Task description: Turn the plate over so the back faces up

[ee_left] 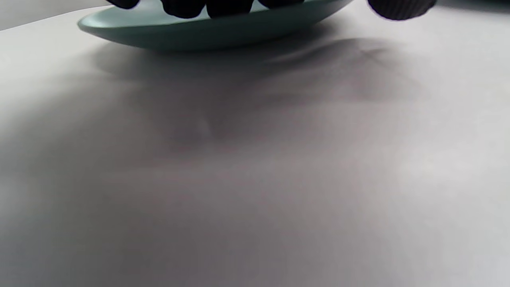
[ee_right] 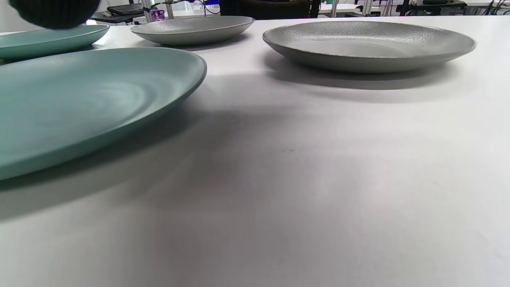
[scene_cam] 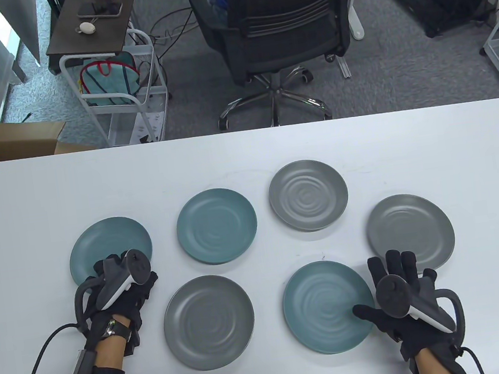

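left hand: fingers hooked over the far-left teal plate near rim, probably to tip it over
right hand: open, thumb on the near teal plate, holding nothing

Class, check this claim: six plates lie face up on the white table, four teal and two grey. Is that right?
Not quite. The table view shows three teal and three grey: teal plates; grey plates. All six do lie face up on the white table.
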